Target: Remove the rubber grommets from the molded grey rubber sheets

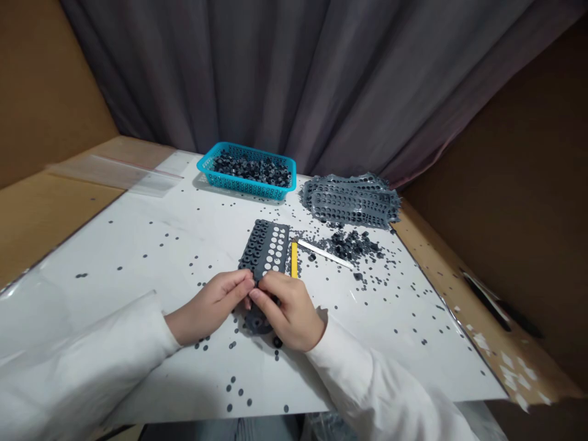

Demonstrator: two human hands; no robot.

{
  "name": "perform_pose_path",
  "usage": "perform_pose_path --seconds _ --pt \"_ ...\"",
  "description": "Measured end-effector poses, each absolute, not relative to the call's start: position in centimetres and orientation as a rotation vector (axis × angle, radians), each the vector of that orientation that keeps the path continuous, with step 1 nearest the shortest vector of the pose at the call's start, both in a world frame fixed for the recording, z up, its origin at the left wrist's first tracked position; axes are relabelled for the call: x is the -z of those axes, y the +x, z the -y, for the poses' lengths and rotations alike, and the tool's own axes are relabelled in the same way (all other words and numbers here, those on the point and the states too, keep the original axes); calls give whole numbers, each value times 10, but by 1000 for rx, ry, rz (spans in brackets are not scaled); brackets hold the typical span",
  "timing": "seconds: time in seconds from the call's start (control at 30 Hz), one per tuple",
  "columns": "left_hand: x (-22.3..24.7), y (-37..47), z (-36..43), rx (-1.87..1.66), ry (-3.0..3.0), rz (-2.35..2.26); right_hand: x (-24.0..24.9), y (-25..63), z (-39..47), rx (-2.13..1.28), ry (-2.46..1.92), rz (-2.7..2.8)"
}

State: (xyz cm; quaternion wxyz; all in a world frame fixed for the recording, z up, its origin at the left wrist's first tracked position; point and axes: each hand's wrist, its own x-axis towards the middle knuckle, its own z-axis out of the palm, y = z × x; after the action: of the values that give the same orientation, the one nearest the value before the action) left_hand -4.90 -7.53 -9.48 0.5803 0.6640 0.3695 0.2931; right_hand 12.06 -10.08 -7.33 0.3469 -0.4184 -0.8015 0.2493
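A dark grey rubber sheet lies in the middle of the table, its left part bearing rows of raised rings and its right part rows of round holes that show white. Its near end sits under my two hands. My left hand is closed at the sheet's left edge, thumb and fingers pinched together. Against it, my right hand is closed too, curled over the sheet's near part. The fingertips of both meet there, and any small piece between them is hidden. Just beyond my right hand lies a yellow-handled tool.
A blue basket of small dark pieces stands at the back. Right of it are stacked perforated grey sheets, with a pile of dark pieces in front. A white strip, clear bags and scattered dark discs lie about.
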Motion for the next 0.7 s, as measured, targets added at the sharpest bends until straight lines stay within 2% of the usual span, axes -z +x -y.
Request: perform_pose_path --seconds 0.33,0.7 --pt "95 -46 75 -764 747 -682 87 113 101 -1115 -1043 1453" --pt "84 -44 76 -761 620 -604 88 104 98 -1444 -1008 913"
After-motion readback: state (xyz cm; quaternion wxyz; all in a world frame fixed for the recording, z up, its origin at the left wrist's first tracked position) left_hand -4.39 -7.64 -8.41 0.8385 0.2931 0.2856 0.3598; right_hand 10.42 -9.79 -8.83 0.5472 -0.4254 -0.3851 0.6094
